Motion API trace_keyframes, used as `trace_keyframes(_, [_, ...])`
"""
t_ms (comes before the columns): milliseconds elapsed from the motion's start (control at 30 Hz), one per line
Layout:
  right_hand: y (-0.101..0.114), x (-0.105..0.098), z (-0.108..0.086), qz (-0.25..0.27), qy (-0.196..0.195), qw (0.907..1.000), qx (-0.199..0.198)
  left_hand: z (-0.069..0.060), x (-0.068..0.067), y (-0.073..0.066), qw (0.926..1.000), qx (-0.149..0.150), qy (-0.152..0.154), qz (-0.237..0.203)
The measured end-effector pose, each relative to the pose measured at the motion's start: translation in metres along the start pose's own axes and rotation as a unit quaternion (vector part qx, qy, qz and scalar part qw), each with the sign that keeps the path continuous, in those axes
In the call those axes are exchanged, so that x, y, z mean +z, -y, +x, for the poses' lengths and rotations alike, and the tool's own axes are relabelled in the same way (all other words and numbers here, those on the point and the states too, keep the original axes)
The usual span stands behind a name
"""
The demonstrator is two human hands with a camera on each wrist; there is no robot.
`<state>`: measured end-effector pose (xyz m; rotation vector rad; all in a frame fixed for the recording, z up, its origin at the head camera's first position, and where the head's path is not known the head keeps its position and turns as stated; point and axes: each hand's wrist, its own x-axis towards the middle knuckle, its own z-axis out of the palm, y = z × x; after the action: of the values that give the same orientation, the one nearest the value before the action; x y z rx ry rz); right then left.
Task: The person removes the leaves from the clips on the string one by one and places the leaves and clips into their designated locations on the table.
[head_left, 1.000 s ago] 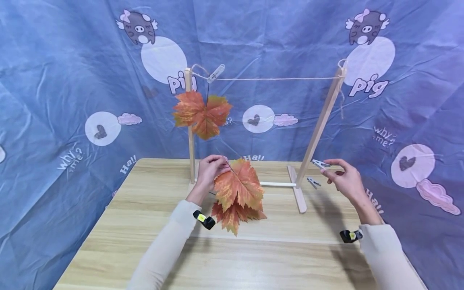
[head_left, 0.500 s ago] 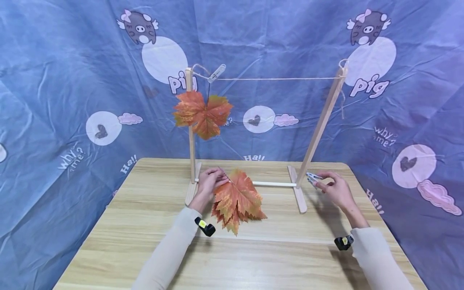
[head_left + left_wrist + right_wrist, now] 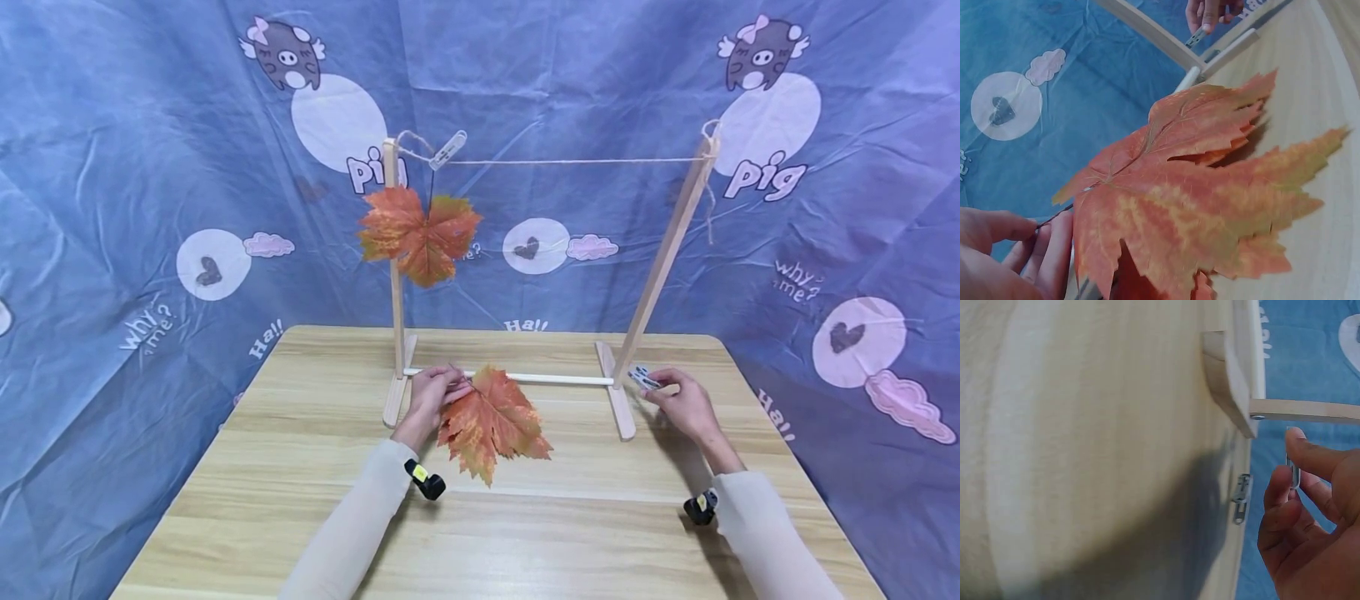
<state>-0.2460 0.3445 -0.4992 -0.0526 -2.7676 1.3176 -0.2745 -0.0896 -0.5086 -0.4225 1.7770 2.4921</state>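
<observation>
My left hand pinches the thin dark stem of an orange-red artificial maple leaf low over the table. In the left wrist view this leaf fills the middle, with more leaf partly hidden underneath. My right hand holds a small metal clothespin between thumb and fingers, just right of the stand's right foot. A second clothespin lies on the table beside that hand. Another maple leaf hangs by its stem from a clothespin near the left end of the string.
A wooden stand has a left post, a right post and a white crossbar low between them. Its right foot sits on the wooden table. A blue printed cloth hangs behind.
My right hand has lowered and moved left with its clothespin, toward the one on the table. My left hand has lowered the leaf, which now covers most of the leaf beneath.
</observation>
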Motion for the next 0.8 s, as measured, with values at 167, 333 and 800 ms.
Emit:
trace_keyframes(167, [-0.009, 0.006, 0.0, -0.001, 0.004, 0.9998, 0.022, -0.002, -0.004, 0.004, 0.9991, -0.004, -0.006, 0.042])
trace_keyframes(333, [-0.016, 0.011, 0.001, -0.017, 0.001, 0.9991, 0.039, -0.002, -0.008, 0.006, 0.9968, -0.008, -0.009, 0.079])
trace_keyframes(800, [-0.018, 0.017, 0.001, -0.066, -0.025, 0.9966, 0.042, 0.0, -0.015, 0.01, 0.9931, -0.024, -0.007, 0.114])
